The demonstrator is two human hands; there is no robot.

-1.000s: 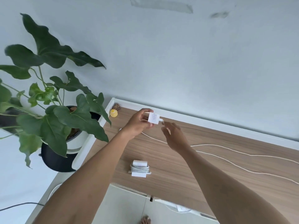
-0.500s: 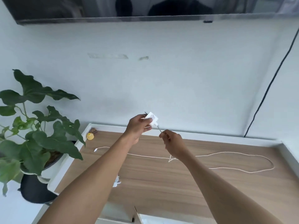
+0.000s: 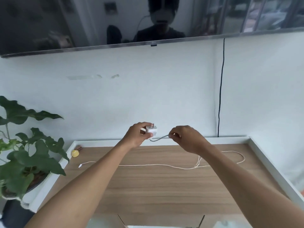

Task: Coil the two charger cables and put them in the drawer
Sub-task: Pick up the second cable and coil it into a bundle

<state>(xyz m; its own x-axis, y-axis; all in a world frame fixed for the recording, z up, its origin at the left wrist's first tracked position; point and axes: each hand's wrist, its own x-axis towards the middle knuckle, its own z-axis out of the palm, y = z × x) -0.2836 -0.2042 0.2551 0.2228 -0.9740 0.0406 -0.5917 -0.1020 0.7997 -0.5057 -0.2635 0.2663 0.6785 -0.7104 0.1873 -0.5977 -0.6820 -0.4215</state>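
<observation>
My left hand point(image 3: 137, 136) grips a white charger plug point(image 3: 151, 130) raised above the back of the wooden tabletop point(image 3: 156, 191), prongs pointing up. My right hand point(image 3: 187, 139) pinches the white cable point(image 3: 160, 138) a short way from the plug. From my right hand the cable drops to the table and lies stretched out point(image 3: 156, 165), with a loop at the right point(image 3: 241, 159) and its free connector end at the left point(image 3: 80, 166). The coiled second charger is hidden. An open drawer point(image 3: 161, 223) shows at the bottom edge.
A leafy potted plant point(image 3: 28, 155) stands left of the table. A small yellow object point(image 3: 75, 153) sits in the back left corner. A white raised rim point(image 3: 269, 163) borders the tabletop. A dark wall screen point(image 3: 115, 22) hangs above, and a black wire point(image 3: 221, 89) runs down the wall.
The view tilted upward, so the coiled charger left the frame. Both hands rose slightly and my right hand slid along the cable away from the plug, to the right.
</observation>
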